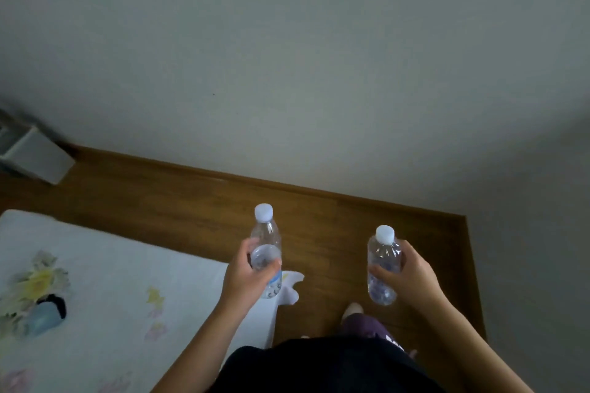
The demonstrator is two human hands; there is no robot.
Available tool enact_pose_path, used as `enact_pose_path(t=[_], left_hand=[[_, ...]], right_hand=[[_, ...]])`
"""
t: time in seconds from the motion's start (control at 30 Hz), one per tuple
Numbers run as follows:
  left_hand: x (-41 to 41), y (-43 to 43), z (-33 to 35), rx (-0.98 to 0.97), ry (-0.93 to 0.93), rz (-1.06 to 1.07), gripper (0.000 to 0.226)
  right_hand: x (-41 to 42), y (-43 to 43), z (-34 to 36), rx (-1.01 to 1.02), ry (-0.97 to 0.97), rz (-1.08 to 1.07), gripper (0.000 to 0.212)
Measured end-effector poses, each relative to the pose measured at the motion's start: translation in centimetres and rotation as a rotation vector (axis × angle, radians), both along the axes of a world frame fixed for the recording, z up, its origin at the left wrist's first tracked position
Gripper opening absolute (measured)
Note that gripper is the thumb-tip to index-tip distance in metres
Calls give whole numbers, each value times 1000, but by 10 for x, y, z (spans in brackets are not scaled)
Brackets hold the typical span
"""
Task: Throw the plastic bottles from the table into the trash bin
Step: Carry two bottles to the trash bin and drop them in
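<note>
Clear plastic, white caps: left bottle (266, 242) gripped in left hand (247, 271), right bottle (381, 268) gripped in right hand (412, 277). Both upright, caps up, held in the air over the wooden floor (191, 201), off the table (111, 265), well apart from each other.

Left fingers curled round the bottle's middle, thumb across the near side; label partly covered by the hand. Right thumb across the front of the bottle, remaining fingers wrapped round the back, mostly hidden behind it.

Hard to read: grey box (38, 159) at far left edge, cut off by the frame and blurred; cannot tell whether trash bin or not. Blue-and-black thing (46, 316) on the table's white floral cloth (178, 313), blurred, cannot tell what. Table cut off left and bottom.

Around: corner of the cloth hanging off the table edge just beside the left bottle. One foot (352, 309) on the floor below the right bottle. Plain wall (287, 57) ahead, second wall close on the right, meeting in a corner.

Room: bare strip of floor between table edge and walls, running left toward the grey box.
</note>
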State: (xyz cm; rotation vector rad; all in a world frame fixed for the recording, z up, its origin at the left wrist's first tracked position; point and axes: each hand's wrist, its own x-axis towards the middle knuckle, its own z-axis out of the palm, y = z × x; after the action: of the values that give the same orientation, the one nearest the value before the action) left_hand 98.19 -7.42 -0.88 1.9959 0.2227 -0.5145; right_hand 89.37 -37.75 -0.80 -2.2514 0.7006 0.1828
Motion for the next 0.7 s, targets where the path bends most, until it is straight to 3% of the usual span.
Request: enact_pose_path(t=[0.17, 0.4, 0.5, 0.7], left_hand=[[81, -28, -21, -8, 87, 54, 54], [165, -31, -40, 29, 146, 374, 56], [178, -19, -42, 116, 126, 504, 52], [153, 20, -29, 163, 120, 935, 74]], right_hand=[[81, -52, -25, -9, 47, -3, 65], [251, -94, -33, 15, 109, 213, 59], [338, -78, -30, 53, 160, 407, 59], [482, 29, -11, 136, 106, 762, 56]])
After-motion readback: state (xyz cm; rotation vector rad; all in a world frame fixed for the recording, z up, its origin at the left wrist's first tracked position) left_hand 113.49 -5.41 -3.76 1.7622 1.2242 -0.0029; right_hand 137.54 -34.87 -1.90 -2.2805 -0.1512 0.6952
